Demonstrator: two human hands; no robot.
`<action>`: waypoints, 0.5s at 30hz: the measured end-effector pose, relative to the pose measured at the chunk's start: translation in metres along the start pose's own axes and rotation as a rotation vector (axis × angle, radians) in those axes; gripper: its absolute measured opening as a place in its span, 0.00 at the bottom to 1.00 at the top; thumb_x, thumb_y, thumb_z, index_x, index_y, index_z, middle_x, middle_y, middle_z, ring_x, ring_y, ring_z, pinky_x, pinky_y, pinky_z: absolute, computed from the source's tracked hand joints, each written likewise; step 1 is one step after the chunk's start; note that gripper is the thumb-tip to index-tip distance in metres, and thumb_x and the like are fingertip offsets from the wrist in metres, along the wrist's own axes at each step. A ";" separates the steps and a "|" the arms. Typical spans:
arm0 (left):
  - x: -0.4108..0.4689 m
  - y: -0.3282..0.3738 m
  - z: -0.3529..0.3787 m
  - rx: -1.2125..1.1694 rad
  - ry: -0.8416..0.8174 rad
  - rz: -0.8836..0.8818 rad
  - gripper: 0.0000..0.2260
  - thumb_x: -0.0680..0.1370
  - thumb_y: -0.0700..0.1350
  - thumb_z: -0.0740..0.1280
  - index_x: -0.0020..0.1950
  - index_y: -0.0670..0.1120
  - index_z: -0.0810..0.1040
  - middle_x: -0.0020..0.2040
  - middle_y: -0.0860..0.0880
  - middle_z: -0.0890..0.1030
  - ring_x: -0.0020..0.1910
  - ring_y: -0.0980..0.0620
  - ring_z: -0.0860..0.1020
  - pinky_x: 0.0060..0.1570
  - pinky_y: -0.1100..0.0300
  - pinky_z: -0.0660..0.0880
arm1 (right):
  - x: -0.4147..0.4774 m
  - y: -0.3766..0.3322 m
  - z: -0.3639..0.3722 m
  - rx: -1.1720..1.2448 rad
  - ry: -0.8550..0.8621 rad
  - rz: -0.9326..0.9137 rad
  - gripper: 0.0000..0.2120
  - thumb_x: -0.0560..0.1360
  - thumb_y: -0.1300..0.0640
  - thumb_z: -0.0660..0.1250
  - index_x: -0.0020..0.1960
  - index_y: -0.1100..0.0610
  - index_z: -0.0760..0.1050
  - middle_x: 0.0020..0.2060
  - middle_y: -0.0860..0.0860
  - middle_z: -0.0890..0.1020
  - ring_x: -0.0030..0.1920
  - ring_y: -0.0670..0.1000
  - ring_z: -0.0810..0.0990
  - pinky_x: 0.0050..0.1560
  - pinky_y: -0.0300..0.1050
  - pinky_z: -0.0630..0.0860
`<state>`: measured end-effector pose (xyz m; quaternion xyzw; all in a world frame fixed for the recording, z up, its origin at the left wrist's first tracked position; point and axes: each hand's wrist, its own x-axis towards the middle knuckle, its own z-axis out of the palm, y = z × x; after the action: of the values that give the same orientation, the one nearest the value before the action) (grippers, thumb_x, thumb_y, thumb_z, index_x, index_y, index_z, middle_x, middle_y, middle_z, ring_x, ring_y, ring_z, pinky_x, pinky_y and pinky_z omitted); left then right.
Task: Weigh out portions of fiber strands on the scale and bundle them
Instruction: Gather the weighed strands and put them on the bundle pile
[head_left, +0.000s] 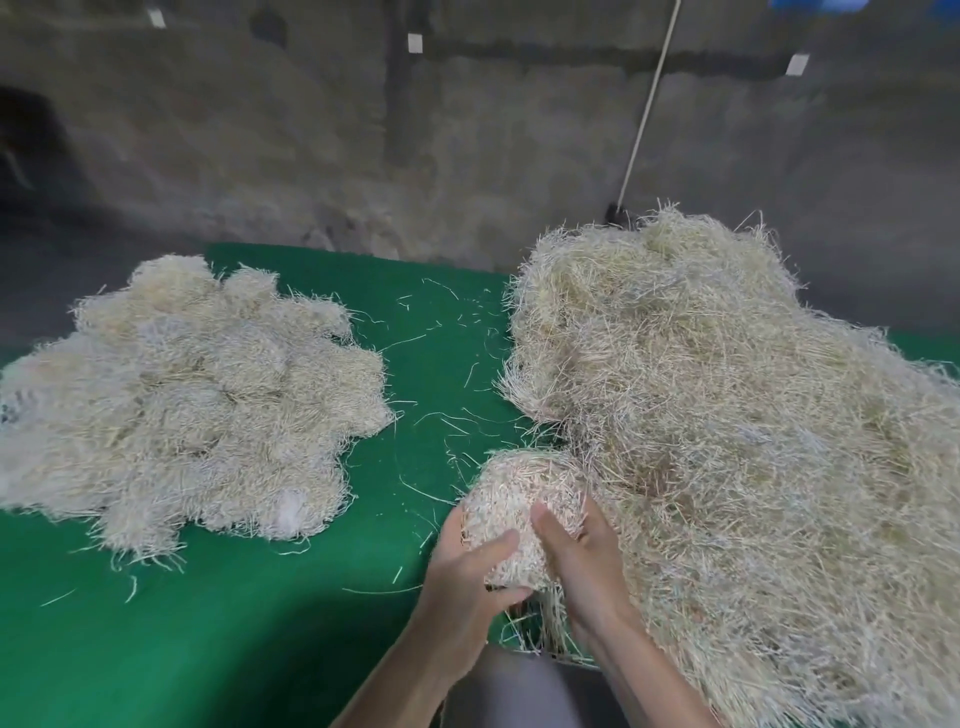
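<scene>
A rounded clump of pale fiber strands (511, 499) stands upright between both hands near the table's front edge. My left hand (467, 566) grips it from the left, thumb across its front. My right hand (576, 556) grips it from the right, thumb pressed on its face. A big loose heap of fiber strands (727, 415) lies to the right, touching the clump. A flatter pile of fiber bundles (197, 400) lies on the left. No scale is in view.
A green cloth (234, 623) covers the table, with stray strands scattered down its middle. A grey wall stands behind, and a white cord (649, 104) runs down it. A grey surface (514, 691) shows below my wrists.
</scene>
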<state>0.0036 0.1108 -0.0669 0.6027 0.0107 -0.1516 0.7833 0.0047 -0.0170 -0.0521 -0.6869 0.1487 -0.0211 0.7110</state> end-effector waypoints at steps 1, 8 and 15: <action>0.005 0.003 -0.006 -0.050 0.057 -0.005 0.42 0.68 0.48 0.75 0.76 0.50 0.55 0.76 0.48 0.56 0.60 0.56 0.71 0.53 0.50 0.76 | 0.003 0.000 0.009 -0.030 -0.035 -0.010 0.44 0.70 0.43 0.70 0.76 0.48 0.47 0.75 0.52 0.55 0.74 0.54 0.58 0.71 0.58 0.60; 0.068 0.040 -0.073 -0.032 0.333 0.035 0.39 0.74 0.45 0.70 0.77 0.46 0.49 0.75 0.43 0.57 0.67 0.45 0.68 0.64 0.50 0.70 | 0.041 0.015 0.042 -0.171 -0.193 -0.027 0.32 0.67 0.45 0.71 0.68 0.48 0.64 0.58 0.46 0.74 0.56 0.44 0.75 0.56 0.43 0.73; 0.138 0.034 -0.134 0.022 0.510 -0.053 0.39 0.74 0.46 0.71 0.76 0.40 0.51 0.75 0.41 0.58 0.68 0.40 0.66 0.69 0.45 0.64 | 0.085 0.044 0.072 -0.479 -0.027 -0.360 0.23 0.74 0.68 0.64 0.58 0.42 0.68 0.63 0.45 0.70 0.52 0.48 0.76 0.47 0.36 0.75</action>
<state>0.1657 0.2146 -0.0986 0.6296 0.2219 -0.0154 0.7444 0.0959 0.0352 -0.1102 -0.8506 0.0158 -0.1022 0.5155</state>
